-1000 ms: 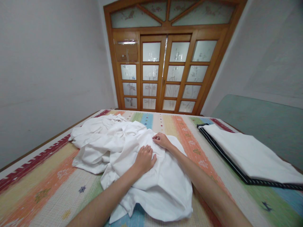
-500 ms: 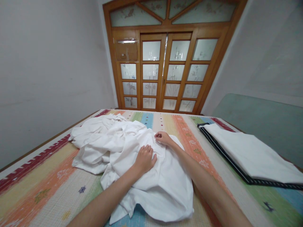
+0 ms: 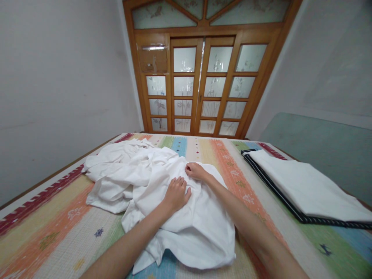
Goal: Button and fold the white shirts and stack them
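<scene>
A large crumpled white cloth lies spread in folds in front of me, with more bunched white fabric reaching to its far left; I cannot tell whether it is one piece. My left hand rests palm down on the middle of the cloth, fingers stretched out. Just beyond it and to the right, my right hand has its fingers curled closed at the cloth's surface, pinching the fabric. The tips of those fingers are partly hidden.
Under everything is a striped, patterned bed cover. A folded white cloth lies on a black, white-striped folded fabric at the right. Beyond it stands a pale green board. Wooden glass-paned doors close off the far side.
My right hand has shifted slightly left on the cloth, and its fingers have curled in more tightly. The left hand stays in about the same place, and the view has tilted a little.
</scene>
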Available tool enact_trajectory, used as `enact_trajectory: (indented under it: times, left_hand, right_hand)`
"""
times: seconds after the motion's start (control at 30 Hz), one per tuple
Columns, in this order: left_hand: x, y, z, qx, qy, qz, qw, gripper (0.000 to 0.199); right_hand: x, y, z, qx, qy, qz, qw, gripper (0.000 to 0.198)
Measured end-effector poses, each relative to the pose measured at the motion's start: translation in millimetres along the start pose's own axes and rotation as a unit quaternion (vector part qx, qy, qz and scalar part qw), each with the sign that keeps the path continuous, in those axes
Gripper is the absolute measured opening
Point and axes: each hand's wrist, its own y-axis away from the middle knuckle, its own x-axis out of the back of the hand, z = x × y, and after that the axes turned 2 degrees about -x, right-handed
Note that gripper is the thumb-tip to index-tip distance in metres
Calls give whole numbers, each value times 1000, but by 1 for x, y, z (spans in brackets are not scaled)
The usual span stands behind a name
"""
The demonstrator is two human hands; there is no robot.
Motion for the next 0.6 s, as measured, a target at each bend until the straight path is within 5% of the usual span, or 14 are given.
enact_trajectory:
  times: [0.27,0.6]
  left_hand:
    - [3,1,0,0,-4,-5,1000,18]
    - [5,0,1,1,-10,-18,1000,20]
  right_hand:
    - [10,4,10,-20,63,-23,998,20]
    - [68,9,85,-252,113,103,956,34]
